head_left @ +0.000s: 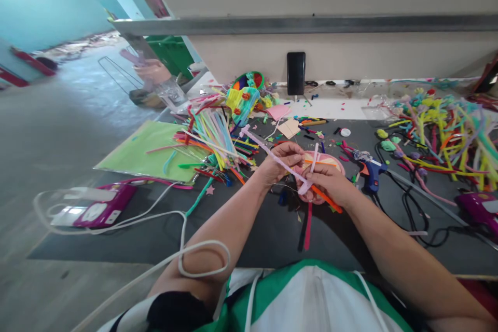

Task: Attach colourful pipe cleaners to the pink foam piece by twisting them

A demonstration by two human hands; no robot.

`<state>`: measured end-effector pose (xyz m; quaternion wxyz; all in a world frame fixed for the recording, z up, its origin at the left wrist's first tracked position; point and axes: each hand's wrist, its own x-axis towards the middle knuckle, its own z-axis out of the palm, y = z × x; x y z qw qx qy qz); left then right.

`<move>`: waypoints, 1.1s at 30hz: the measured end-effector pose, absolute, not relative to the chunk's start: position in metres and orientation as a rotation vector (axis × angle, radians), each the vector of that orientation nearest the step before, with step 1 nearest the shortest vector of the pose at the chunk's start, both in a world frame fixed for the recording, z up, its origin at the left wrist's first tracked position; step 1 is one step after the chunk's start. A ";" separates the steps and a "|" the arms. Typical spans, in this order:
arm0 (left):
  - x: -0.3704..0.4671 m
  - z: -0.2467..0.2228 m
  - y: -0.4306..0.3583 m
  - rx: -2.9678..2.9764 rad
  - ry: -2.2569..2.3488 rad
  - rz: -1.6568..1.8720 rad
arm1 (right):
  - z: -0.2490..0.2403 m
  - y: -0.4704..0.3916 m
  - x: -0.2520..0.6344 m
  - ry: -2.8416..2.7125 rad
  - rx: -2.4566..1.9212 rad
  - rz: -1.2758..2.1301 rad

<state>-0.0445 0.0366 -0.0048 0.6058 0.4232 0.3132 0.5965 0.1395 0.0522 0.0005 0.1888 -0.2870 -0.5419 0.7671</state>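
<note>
Between my two hands is a lilac pipe cleaner (268, 150), its long end slanting up to the left and a bent part near my right fingers. My left hand (286, 158) is closed in a pinch along its length. The fingers of my right hand (324, 179) pinch the folded end, where a short lilac piece sticks upward. Under both hands lies a round pink piece (336, 163), partly hidden. Orange pipe cleaners (329, 199) rest across it, beneath my right hand. A red strip (308, 228) and a black strip lie just below.
Bundled pipe cleaners (218, 135) and a green sheet (136, 148) lie left. A blue glue gun (371, 174) with black cables and a heap of colourful stems (447, 135) are right. A phone (296, 73) stands at the back; a white cable (182, 233) loops by my left arm.
</note>
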 end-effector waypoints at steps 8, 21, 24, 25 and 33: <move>-0.042 -0.003 0.037 0.987 0.744 1.381 | -0.001 0.052 0.139 -1.468 -0.779 2.197; -0.038 -0.005 0.036 0.934 0.755 1.335 | 0.004 0.048 0.134 -1.417 -0.821 2.094; -0.037 -0.004 0.036 0.928 0.738 1.336 | 0.003 0.047 0.134 -1.410 -0.798 2.068; -0.036 -0.003 0.036 0.933 0.734 1.340 | 0.002 0.047 0.134 -1.415 -0.798 2.050; -0.039 -0.004 0.038 0.929 0.763 1.423 | -0.003 0.056 0.136 -1.482 -0.852 1.856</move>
